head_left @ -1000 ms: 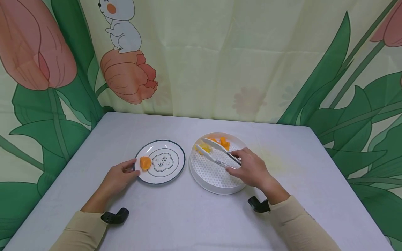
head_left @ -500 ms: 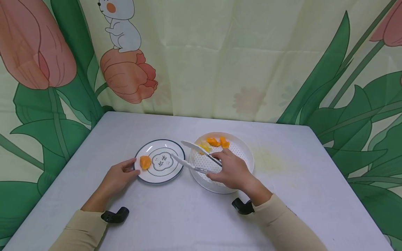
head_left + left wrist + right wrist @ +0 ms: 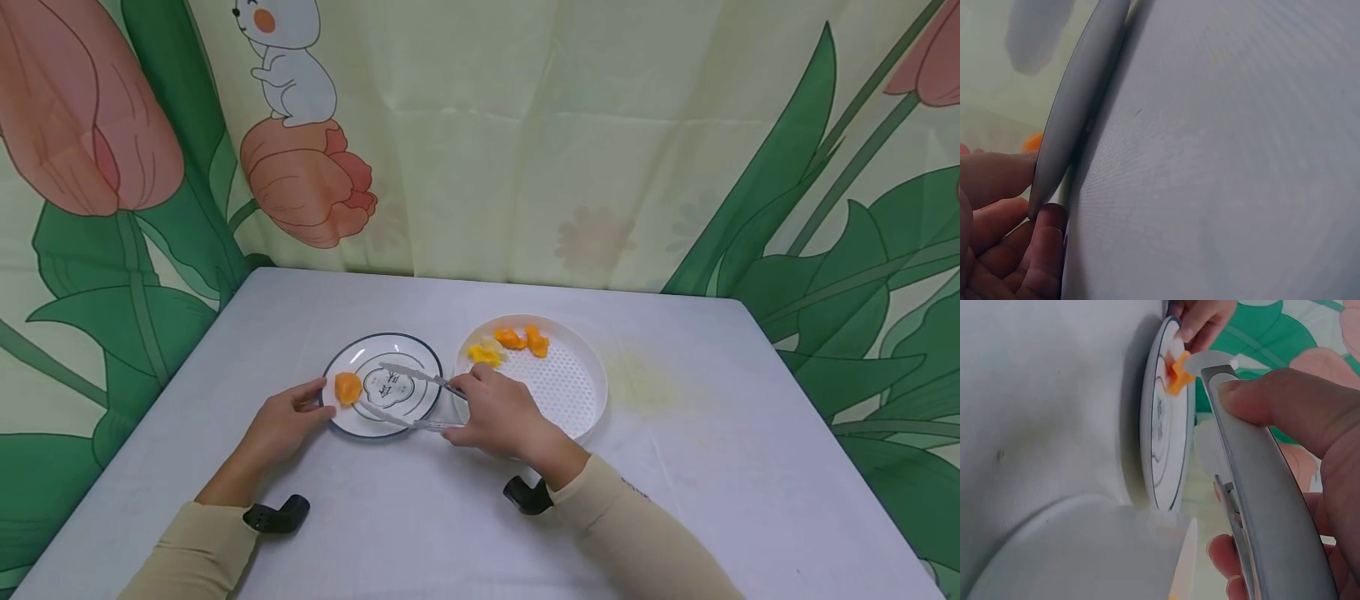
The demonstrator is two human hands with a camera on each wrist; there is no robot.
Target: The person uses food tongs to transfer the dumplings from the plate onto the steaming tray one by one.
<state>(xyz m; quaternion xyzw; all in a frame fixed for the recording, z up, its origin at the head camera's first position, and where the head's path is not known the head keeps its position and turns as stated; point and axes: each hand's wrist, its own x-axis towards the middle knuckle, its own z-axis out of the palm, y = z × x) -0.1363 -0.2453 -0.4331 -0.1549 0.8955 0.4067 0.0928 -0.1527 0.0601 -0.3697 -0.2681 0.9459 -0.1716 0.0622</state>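
My left hand (image 3: 283, 423) pinches the left rim of a white plate (image 3: 429, 360) with a dark blue edge; in the left wrist view the thumb is over the rim, fingers beneath it. An orange chunk (image 3: 348, 388) lies on the plate near that hand. My right hand (image 3: 501, 410) grips a pair of tongs (image 3: 1266, 487) with metal handles and pale tips. Their arms are spread over the plate, tips pointing left at the orange chunk, with nothing between them.
Right of the plate stands a round white tray (image 3: 566, 392) with a dotted base. Orange pieces (image 3: 510, 338) and yellow pieces (image 3: 486, 354) lie at its back left. A white cloth (image 3: 675, 500) covers the table, and a printed curtain (image 3: 480, 167) hangs behind.
My right hand has carried the tongs left from the tray to over the plate. Their arms spread wider on the way. The left hand stays on the plate rim.
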